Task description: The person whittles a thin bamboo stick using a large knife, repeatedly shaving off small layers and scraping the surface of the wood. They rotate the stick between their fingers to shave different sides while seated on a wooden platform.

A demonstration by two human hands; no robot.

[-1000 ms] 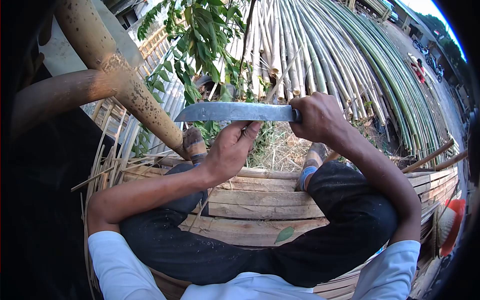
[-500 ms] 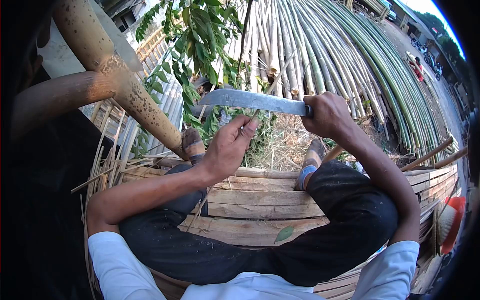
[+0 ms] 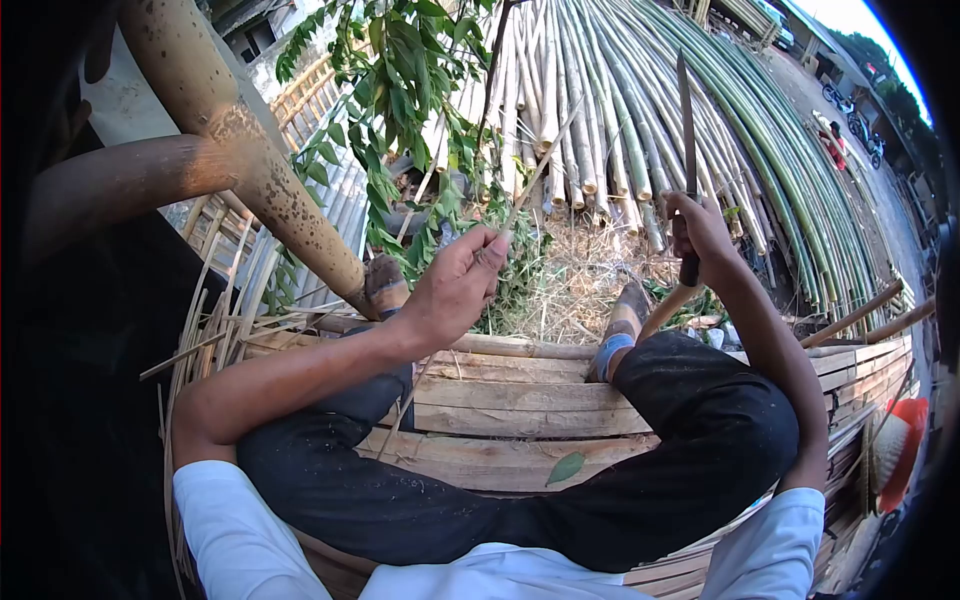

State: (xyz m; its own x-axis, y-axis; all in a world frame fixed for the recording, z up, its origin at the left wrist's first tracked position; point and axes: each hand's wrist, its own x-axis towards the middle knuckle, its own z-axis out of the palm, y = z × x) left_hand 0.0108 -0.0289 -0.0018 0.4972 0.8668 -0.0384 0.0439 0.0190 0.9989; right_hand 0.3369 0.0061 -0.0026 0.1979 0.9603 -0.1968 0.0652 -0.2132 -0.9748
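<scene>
My left hand (image 3: 455, 288) is closed, with a thin bamboo strip (image 3: 541, 172) pinched between thumb and fingers. The strip slants up and right from the grip, and its lower end trails down over the slatted bamboo seat. To the right, above my knee, my right hand (image 3: 703, 238) is wrapped around the dark handle of a machete (image 3: 686, 125). Its blade points upward, seen nearly edge-on, and stands well apart from the strip.
A thick bamboo post (image 3: 285, 215) with a branching pole rises at left, beside hanging green leaves (image 3: 405, 75). Long bamboo poles (image 3: 640, 110) lie stacked ahead. A loose leaf (image 3: 566, 467) rests on the bamboo slats (image 3: 520, 425); an orange-red object (image 3: 905, 450) is at far right.
The machete has swung away from the strip to the right, its blade turning from level to upright. My left hand stays nearly in place, still gripping the strip.
</scene>
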